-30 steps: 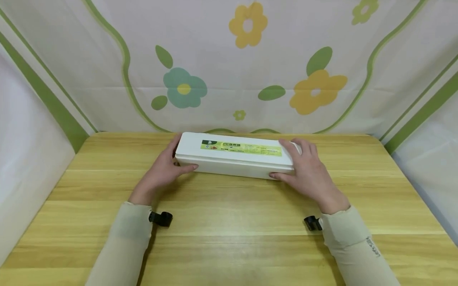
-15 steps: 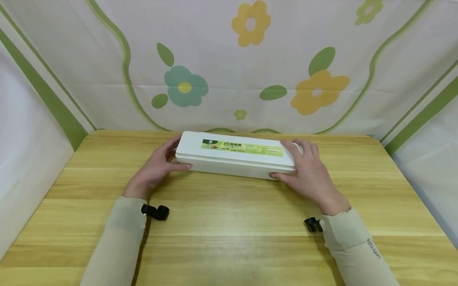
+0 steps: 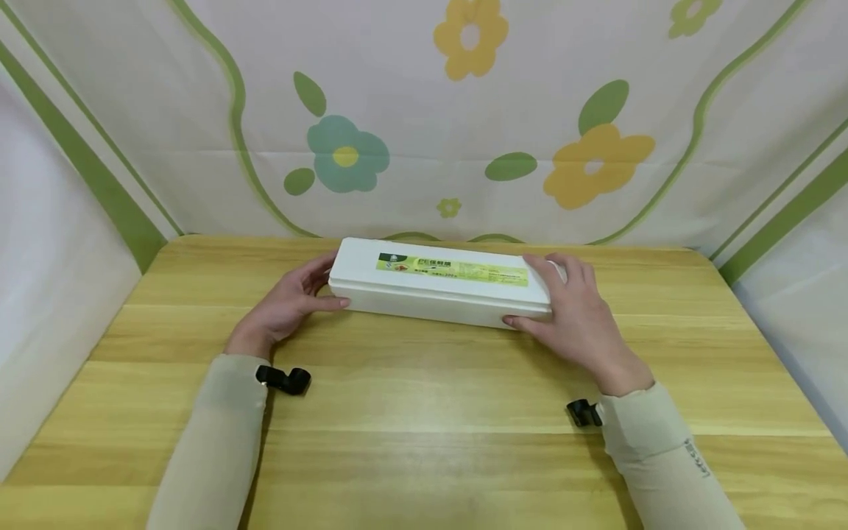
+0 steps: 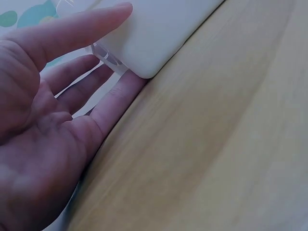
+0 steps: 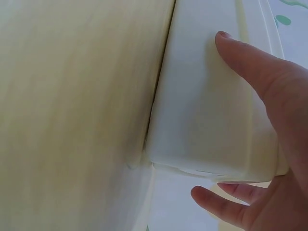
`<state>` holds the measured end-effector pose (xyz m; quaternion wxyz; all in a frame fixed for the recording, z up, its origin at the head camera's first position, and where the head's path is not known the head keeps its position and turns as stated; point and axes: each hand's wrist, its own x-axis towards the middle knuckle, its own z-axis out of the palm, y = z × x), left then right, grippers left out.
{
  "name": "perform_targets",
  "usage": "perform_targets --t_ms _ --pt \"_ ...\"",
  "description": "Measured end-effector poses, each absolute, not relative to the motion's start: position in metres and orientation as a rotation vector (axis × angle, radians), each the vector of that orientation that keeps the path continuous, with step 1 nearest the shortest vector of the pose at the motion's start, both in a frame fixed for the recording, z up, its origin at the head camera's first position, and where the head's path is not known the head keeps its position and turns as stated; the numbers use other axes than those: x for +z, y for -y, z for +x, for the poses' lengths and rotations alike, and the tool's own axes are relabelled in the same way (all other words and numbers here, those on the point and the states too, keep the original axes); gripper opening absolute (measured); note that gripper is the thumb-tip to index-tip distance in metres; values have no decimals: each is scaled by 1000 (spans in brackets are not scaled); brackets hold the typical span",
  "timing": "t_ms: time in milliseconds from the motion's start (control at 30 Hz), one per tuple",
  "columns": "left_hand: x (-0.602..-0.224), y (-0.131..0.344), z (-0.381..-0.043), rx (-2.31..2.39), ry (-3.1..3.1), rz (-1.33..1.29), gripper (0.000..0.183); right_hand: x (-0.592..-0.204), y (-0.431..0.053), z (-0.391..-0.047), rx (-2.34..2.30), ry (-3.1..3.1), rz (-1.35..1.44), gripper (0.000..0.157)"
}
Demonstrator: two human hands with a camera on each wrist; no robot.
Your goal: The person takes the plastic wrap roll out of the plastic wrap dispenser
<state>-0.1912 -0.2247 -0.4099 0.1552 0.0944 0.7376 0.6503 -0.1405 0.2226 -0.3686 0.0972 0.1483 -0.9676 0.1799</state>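
Box in white, label up, rests on the tabletop between a left hand, loosely spread at its left end, and a right hand gripping its right end.

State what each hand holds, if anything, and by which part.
Right hand grips the white box by its right end; left hand at its left end, hold unclear.

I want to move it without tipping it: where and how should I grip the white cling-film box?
Probably at both short ends of the white cling-film box, one hand from each side, thumbs on the near long wall. It is long and narrow, lying side to side, so this should balance it; the left hand and right hand are there.
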Motion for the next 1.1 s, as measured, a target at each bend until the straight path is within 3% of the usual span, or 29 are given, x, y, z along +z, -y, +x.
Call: perform_targets --t_ms 500,1100 --pt "-410 222 -191 1890 -2093 257 91 -364 -193 -156 231 2743 503 109" --pt "-411 225 -189 1917 -2063 246 91 -347 -117 -169 204 2827 686 97"
